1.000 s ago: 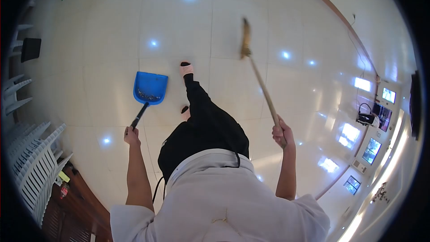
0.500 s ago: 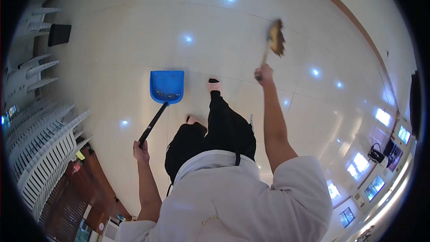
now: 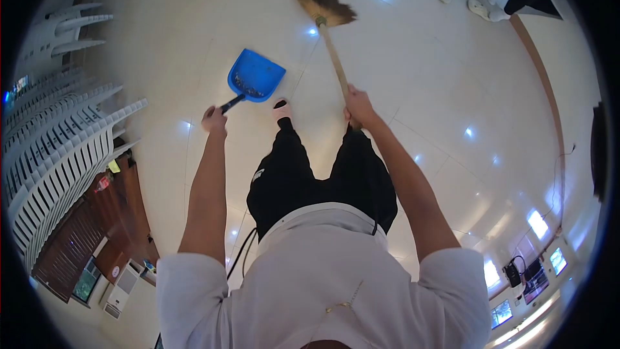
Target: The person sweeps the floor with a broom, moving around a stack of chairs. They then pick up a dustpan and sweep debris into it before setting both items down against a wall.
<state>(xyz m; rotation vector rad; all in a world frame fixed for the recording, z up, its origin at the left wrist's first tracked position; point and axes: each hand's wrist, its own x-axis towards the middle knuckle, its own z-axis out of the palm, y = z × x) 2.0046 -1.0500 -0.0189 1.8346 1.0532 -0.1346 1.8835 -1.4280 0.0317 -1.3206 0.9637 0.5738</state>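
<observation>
Head view: left hand closed around handle of blue dustpan; right hand closed around stick of broom. Debris lay collected in dustpan; any bits left on floor too small to tell. Bristles stood apart from dustpan, ahead of right hand. Floor gave room between hands and beyond; stacked chairs bounded left hand's side, wall trim right's.

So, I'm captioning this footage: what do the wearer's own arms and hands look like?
Short, loose, pale cloth sleeves leave the forearms bare. The left hand and right hand are ungloved, with no watch visible; rings can't be made out.
</observation>
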